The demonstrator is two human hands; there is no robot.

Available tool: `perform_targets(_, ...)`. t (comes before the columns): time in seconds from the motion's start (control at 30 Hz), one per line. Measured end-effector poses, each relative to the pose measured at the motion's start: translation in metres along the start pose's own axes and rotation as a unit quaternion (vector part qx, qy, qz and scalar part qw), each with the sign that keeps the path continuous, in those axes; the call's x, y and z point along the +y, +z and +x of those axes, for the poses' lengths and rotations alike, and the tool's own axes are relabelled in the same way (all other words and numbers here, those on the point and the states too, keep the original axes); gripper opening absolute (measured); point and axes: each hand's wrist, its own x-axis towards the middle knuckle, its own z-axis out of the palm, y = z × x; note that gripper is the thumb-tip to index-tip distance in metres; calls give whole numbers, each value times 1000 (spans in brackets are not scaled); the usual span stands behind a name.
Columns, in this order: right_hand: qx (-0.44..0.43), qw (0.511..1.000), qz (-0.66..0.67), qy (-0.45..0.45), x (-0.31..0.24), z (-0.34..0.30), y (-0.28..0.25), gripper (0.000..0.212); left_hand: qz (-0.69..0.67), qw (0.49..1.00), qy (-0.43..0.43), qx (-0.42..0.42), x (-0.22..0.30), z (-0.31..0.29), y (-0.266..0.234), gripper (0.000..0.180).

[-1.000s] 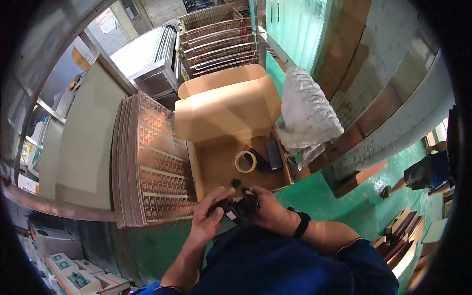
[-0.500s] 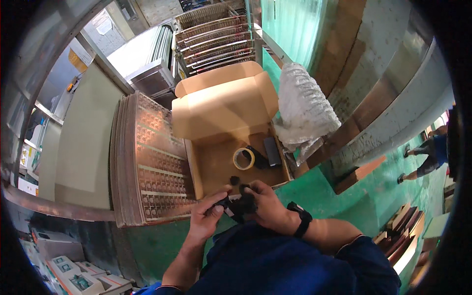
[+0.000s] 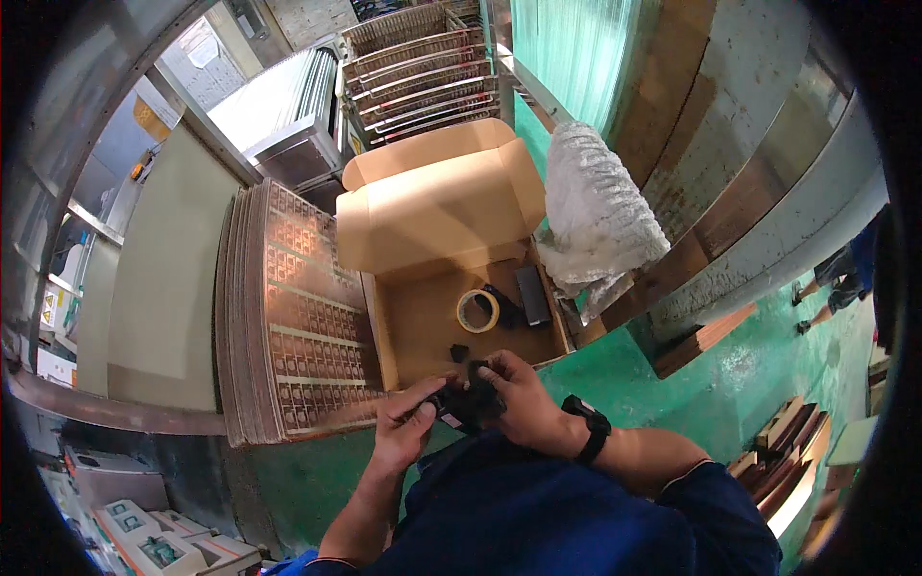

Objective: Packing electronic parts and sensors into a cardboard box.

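Legs (image 3: 845, 290) of a co-worker at far right have moved farther off since a second ago. Near the open carton's (image 3: 437, 216) front edge, the left hand (image 3: 403, 422) still grips a black device (image 3: 463, 413); the right hand (image 3: 523, 396) pinches dark material against it. The device's pale label (image 3: 450, 420) is too small to read; yellow warning triangles (image 3: 46, 300) show far left.
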Motion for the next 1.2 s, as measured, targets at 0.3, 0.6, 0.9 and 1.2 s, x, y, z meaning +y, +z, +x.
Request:
perform_targets(0.3,-9,949,212,231,-6,7,-1,16,83,996,23,11,5,-6,8,44)
perform_targets(0.6,37,778,541,317,11,-1,10,16,220,970,100,35,-13,-10,19,47)
perform_targets(0.9,18,991,84,101,-1,2,5,6,130,990,-37,26,0,1,1,38)
perform_targets(1.2,66,948,262,168,-1,7,14,9,-292,951,-8,102,10,30,8,40)
